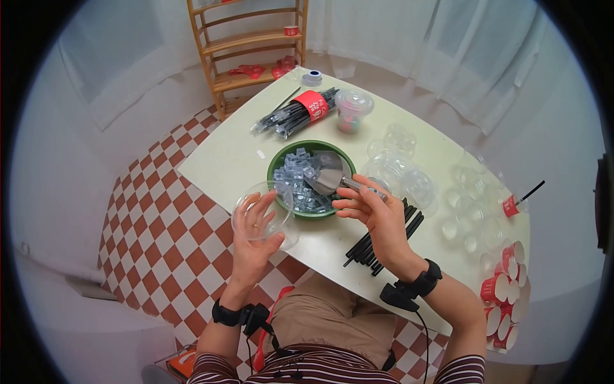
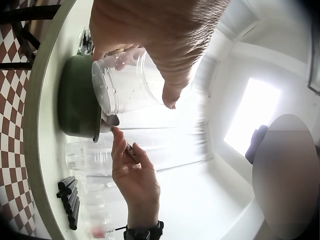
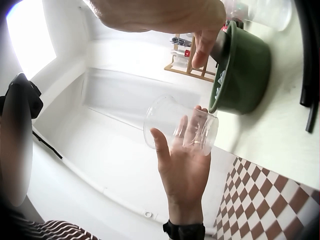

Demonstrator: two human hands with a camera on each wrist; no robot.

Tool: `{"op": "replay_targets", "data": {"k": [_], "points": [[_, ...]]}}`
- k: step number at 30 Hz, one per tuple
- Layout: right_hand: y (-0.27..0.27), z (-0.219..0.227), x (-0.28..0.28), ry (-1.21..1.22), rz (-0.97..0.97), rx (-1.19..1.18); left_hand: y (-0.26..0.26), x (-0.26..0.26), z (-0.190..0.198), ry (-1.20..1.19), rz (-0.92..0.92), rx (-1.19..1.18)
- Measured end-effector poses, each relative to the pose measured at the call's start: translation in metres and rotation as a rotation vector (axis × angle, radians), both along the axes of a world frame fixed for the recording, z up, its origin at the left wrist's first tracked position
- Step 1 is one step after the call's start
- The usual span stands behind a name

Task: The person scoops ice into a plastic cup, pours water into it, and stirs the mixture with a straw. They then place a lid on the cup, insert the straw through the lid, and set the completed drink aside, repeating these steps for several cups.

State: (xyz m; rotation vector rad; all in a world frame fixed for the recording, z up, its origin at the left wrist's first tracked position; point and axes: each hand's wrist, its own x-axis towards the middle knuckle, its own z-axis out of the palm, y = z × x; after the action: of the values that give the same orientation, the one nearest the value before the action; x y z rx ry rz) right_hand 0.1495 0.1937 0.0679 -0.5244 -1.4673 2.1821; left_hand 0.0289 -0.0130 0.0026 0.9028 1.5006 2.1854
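My left hand (image 1: pixel 256 237) holds a clear plastic cup (image 3: pixel 162 117) at the near left edge of the table, thumb on one side and fingers on the other. The cup is tilted, its side towards the green basin (image 2: pixel 77 100). Clear ice cubes (image 1: pixel 294 169) fill much of that basin. Across its right rim reaches a metal scoop (image 1: pixel 329 178), the blade lying over the cubes. My right hand (image 1: pixel 387 233) holds the scoop's handle (image 1: pixel 354 185) between thumb and fingers, the other fingers loosely spread. In the right wrist view this hand partly hides the scoop.
Loose black straws (image 1: pixel 364 248) lie right of the basin, below my right hand. Behind it are a red-banded straw bundle (image 1: pixel 312 105) and a lidded clear cup (image 1: pixel 352 115). Clear lids (image 1: pixel 419 185) and red paper cups (image 1: pixel 495 289) line the right side. A wooden shelf (image 1: pixel 246 41) stands beyond.
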Motion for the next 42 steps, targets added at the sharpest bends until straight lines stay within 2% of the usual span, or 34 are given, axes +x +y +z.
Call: {"op": "replay_targets", "data": {"k": [6, 21, 28, 37, 42], "points": [[-0.008, -0.004, 0.013, 0.013, -0.050, -0.106, -0.003, -0.008, -0.007, 0.002, 0.008, -0.015], [-0.011, -0.007, 0.019, 0.027, 0.076, -0.081, -0.004, -0.009, -0.003, -0.019, -0.013, -0.020], [-0.023, -0.008, 0.009, 0.060, 0.014, -0.078, -0.004, -0.015, -0.003, -0.016, 0.005, -0.014], [-0.030, -0.030, 0.010, 0.117, 0.011, 0.057, 0.000, -0.034, 0.005, -0.109, -0.075, 0.016], [-0.031, -0.038, -0.002, 0.139, 0.032, 0.258, -0.001, -0.035, 0.005, -0.100, -0.083, 0.007]]}}
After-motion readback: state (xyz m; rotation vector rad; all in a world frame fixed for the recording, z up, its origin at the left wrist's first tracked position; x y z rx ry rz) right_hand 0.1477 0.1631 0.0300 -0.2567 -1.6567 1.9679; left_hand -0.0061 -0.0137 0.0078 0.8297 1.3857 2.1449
